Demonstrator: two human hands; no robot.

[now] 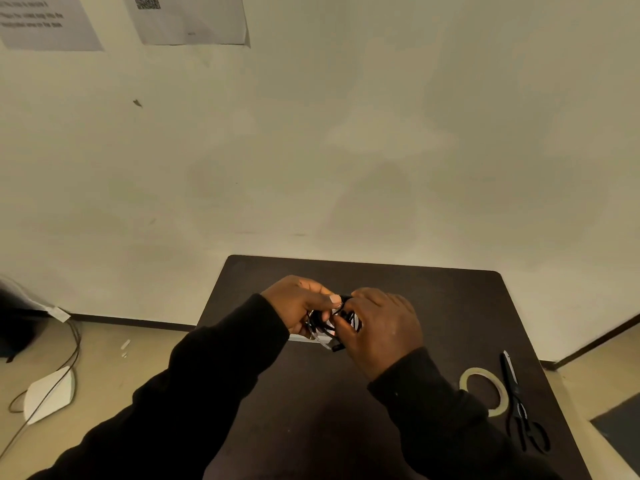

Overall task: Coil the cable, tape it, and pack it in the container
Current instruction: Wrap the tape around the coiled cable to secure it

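Above the middle of the dark table [398,427], both hands work a small black cable [327,322]: the left hand [299,303] pinches the loops while the right hand [381,327] curls round the other side. Coiling looks nearly finished (no tape on it that I can make out). Next comes taping, which calls for the tape roll [485,391] and scissors [519,407] by the right edge. A pale container [304,337] shows beneath the hands. Behind stands a plain wall [346,133].

Two hands, the left hand [300,306] and the right hand [382,327], share one coiled black cable [327,322]. One counter [433,306] carries one tape roll [485,391] and one pair of scissors [519,403]. Two paper sheets [188,19] hang on the wall.
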